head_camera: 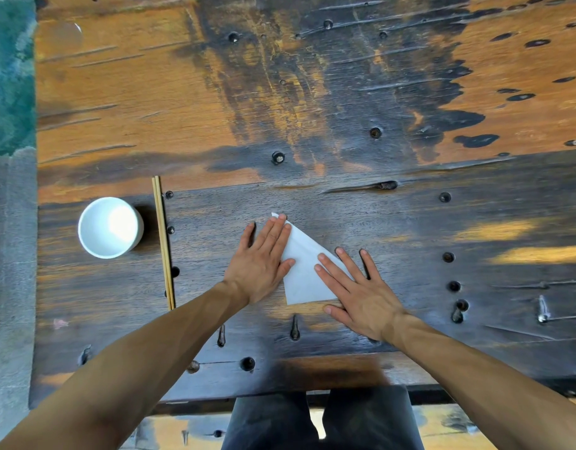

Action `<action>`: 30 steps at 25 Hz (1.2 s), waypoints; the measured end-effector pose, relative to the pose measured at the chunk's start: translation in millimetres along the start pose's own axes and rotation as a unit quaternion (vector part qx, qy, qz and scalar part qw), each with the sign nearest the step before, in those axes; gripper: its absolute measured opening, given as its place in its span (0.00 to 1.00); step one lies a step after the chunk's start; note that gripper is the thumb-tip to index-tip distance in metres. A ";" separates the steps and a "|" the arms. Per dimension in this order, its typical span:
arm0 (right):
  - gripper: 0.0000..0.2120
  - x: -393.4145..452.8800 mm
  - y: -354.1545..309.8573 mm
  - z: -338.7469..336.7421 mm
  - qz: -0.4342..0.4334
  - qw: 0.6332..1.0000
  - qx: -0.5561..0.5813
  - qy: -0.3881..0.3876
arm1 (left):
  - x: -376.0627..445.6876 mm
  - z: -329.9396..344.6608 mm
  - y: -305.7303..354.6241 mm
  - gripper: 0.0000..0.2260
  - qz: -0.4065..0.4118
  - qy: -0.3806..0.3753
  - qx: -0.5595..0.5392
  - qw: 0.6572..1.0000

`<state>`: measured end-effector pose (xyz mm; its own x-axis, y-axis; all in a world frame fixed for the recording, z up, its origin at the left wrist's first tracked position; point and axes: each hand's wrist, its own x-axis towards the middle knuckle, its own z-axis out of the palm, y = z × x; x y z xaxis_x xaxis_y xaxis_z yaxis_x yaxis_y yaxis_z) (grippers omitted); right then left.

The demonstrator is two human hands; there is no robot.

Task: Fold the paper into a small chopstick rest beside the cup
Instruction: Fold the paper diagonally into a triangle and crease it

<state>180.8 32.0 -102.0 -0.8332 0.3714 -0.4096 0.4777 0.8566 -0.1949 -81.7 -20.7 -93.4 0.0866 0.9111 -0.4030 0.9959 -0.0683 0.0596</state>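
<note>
A white paper, folded into a triangle, lies flat on the dark wooden table in front of me. My left hand lies flat along its left edge with straight fingers, the fingertips reaching the top corner. My right hand presses flat on the paper's right side and lower right corner, fingers spread. A white cup stands at the left. A pair of wooden chopsticks lies lengthwise just to the right of the cup, well apart from the paper.
The weathered wooden table has dark nail heads and holes scattered over it. Its left edge borders a grey and green floor. The near edge is just above my dark trousers.
</note>
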 end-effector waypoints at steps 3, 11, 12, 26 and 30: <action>0.36 0.1 -0.1 -0.5 0.000 1.000 -0.001 -0.004 | 0.9 -0.1 -6.4 0.31 0.000 0.003 0.001 1.000; 0.36 -0.3 -0.6 -1.1 0.000 1.000 -0.007 -0.006 | -3.3 0.9 -25.1 0.30 -0.048 0.034 -0.033 0.998; 0.36 -0.3 -0.8 -1.4 0.000 1.000 -0.008 -0.006 | -2.1 -1.2 -23.5 0.30 -0.038 0.043 -0.032 0.998; 0.37 0.1 1.6 -4.6 -0.005 1.000 -0.012 -0.020 | 10.4 2.3 -15.8 0.25 0.084 0.097 0.039 0.991; 0.36 0.5 2.6 -5.2 -0.007 1.000 -0.016 -0.023 | 7.8 10.9 -17.7 0.23 0.090 0.128 0.043 0.987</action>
<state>180.2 36.3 -98.1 -0.8253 0.3437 -0.4481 0.4570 0.8726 -0.1724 -98.4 -16.9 -107.6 0.2644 0.9528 -0.1492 0.9643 -0.2632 0.0281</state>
